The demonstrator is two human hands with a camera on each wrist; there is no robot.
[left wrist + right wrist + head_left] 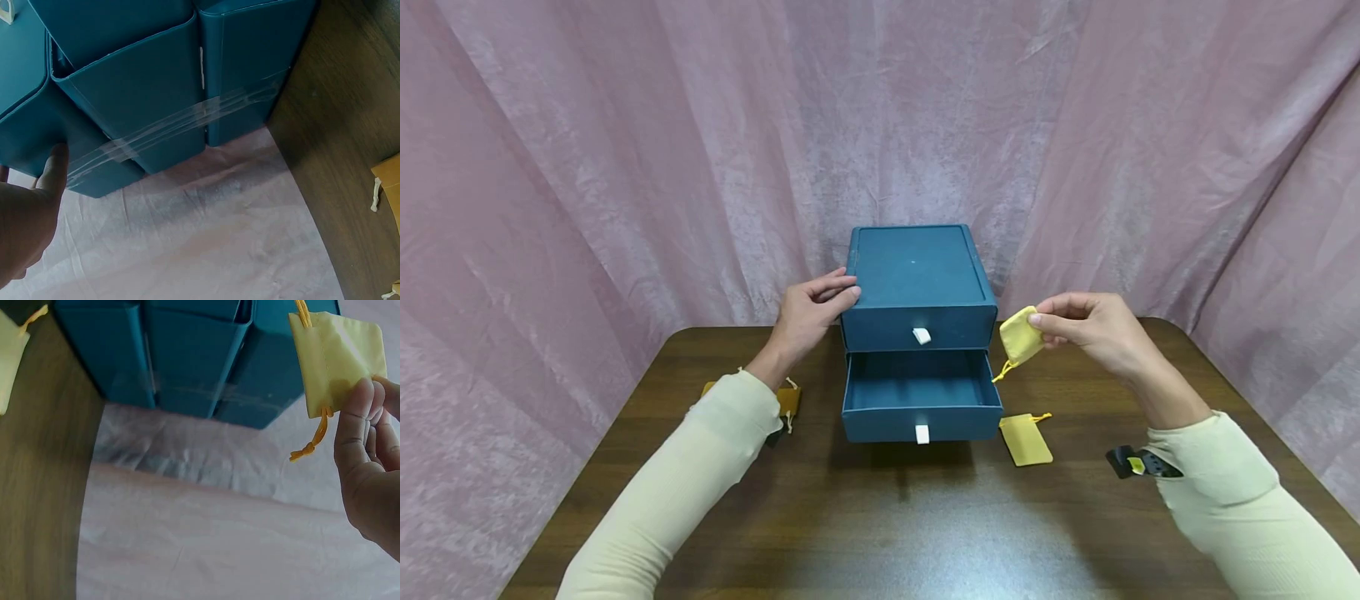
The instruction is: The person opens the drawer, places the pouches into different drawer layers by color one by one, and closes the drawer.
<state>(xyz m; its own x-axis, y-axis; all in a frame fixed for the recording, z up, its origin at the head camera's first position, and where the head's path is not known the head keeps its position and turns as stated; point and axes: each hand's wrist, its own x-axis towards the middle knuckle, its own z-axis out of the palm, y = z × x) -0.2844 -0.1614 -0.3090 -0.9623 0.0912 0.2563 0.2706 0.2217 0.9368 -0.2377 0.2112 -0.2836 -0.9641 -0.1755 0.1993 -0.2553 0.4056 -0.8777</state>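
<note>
A teal drawer unit [917, 267] stands on the table, its open drawer [922, 423] pulled out below a closed one. At the unit's upper left edge, my left hand [808, 312] rests with its fingers extended; the left wrist view shows a fingertip [59, 153] against the side wall. My right hand [1093, 325] pinches a yellow drawstring pouch [1021, 337] by one end, raised to the right of the unit. The pouch's cord hangs down near the drawer's right rim. In the right wrist view, thumb and fingers grip the pouch [340, 365] at its edge.
A second yellow pouch [1027, 440] lies on the table [865, 533], right of the open drawer. Orange-brown pouches [789, 401] with pale cords lie at left, partly hidden by my left sleeve. Clear tape [162, 125] runs along the unit's side. A pink curtain [722, 150] hangs behind.
</note>
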